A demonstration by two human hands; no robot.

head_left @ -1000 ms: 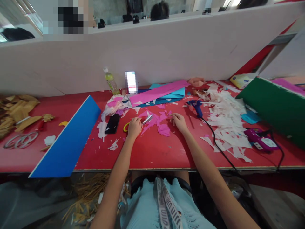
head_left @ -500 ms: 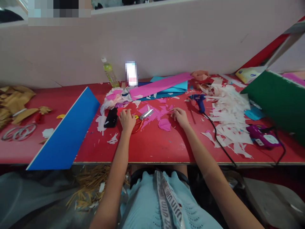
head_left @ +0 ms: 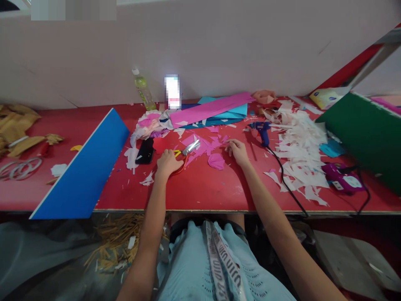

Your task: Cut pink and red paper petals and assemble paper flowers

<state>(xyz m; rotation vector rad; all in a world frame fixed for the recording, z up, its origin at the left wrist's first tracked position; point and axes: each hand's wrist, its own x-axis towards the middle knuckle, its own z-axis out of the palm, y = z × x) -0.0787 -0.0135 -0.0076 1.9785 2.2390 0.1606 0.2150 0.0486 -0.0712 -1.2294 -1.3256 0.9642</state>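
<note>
On the red tabletop, my left hand [head_left: 167, 162] is closed at the handles of a pair of scissors [head_left: 191, 147] with orange and yellow grips. The blades point up and to the right over pink paper scraps [head_left: 203, 146]. A piece of red paper [head_left: 161, 144] lies just beyond my left fingers, beside a black phone [head_left: 145, 151]. My right hand [head_left: 237, 151] rests on the table with curled fingers, their tips together near the scraps' right end. Whatever they may pinch is too small to make out. A rounded pink paper piece [head_left: 216, 161] lies between my hands.
Behind are folded pink paper [head_left: 213, 109], a bottle [head_left: 144, 91] and a lit screen [head_left: 172, 91]. To the right, a blue glue gun [head_left: 263, 131] with a black cord lies beside white strips [head_left: 300, 146]. A blue board [head_left: 84, 167] and a green board [head_left: 360, 138] stand at the sides.
My left hand has drawn back from the red paper to the scissors' handles. The right hand stays nearly in place. The whole view has shifted slightly.
</note>
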